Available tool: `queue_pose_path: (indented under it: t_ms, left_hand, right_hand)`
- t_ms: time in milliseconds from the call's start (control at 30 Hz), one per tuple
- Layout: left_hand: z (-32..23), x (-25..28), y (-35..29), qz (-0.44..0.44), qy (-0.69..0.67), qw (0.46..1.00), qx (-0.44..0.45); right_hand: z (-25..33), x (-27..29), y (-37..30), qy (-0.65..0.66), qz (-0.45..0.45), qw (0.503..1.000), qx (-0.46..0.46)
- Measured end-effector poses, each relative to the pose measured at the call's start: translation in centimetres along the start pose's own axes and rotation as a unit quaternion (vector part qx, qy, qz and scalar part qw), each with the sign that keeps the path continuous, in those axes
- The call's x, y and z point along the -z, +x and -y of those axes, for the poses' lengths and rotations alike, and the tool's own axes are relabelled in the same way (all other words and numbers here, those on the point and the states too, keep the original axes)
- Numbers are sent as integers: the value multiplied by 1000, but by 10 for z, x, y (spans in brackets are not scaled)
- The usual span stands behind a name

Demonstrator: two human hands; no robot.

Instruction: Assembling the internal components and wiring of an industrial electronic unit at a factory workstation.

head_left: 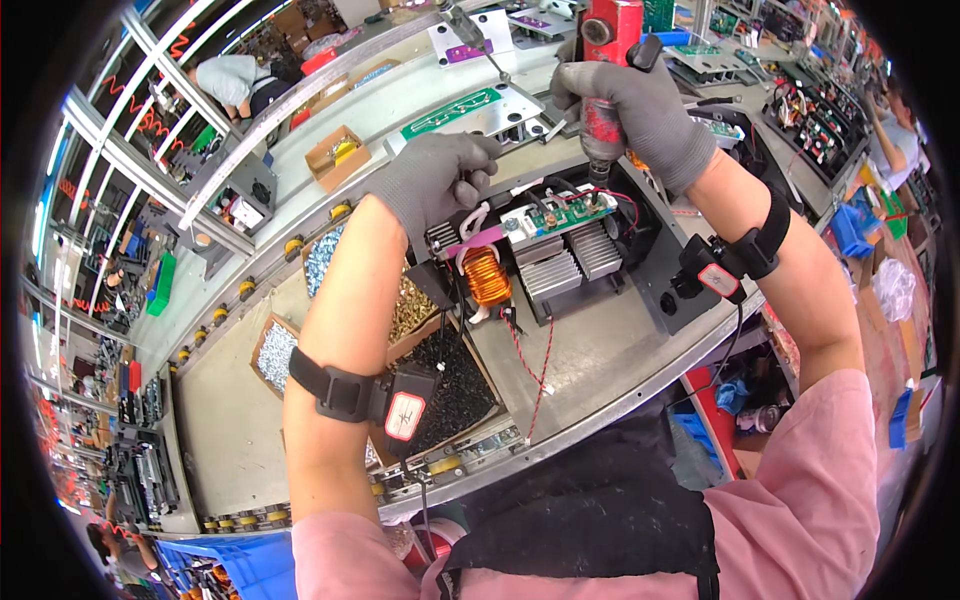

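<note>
My right hand (640, 115), in a grey glove, is wrapped round a red power screwdriver (603, 130) held upright. The driver's lower end points down at the far edge of a dark metal housing (672, 285); its very tip is hard to make out. Inside the housing sit a green circuit board (560, 215), finned heat sinks (560, 272) and a copper-wound coil (487, 277). My left hand (437, 180), also gloved, is held over the housing's far left corner with its fingers curled in; what they hold, if anything, is hidden. A twisted red wire (543, 385) trails from the housing toward me.
Left of the housing stand cardboard boxes of black screws (440, 385), brass-coloured screws (412, 310) and silver screws (277, 355). Beyond lies a metal plate with a green board (450, 112). A roller rail (247, 289) edges the bench. Other people work at far left and right.
</note>
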State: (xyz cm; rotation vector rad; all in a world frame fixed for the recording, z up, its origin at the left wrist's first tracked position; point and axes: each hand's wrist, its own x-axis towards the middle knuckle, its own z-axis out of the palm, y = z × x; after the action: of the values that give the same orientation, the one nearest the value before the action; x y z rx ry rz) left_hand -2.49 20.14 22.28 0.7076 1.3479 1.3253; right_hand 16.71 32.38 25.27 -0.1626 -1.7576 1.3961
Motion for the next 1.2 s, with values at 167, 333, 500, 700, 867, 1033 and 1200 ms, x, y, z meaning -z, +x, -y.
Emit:
queue_pose_path:
  t_ms: [167, 333, 500, 700, 867, 1033, 1200]
  left_hand:
    - [1, -14, 10, 1, -30, 1000, 6]
    - [-3, -41, 20, -19, -3, 1000, -2]
    - [-6, -64, 34, -21, -6, 1000, 7]
    - [-13, -63, 50, 27, -69, 997, -4]
    - [-14, -73, 52, 84, -88, 992, 26]
    - [-16, -99, 59, 98, -70, 992, 31]
    - [-23, -128, 66, 127, -58, 990, 19]
  right_hand:
    - [-1, 5, -2, 60, 18, 998, 3]
    - [16, 10, -16, 84, 4, 996, -9]
    - [29, 12, -2, 81, 4, 994, -76]
    - [47, 34, 41, 142, -35, 967, 209]
    - [52, 46, 29, -16, -62, 969, 237]
    - [53, 64, 20, 70, -21, 955, 289]
    - [63, 86, 11, 142, -3, 941, 307]
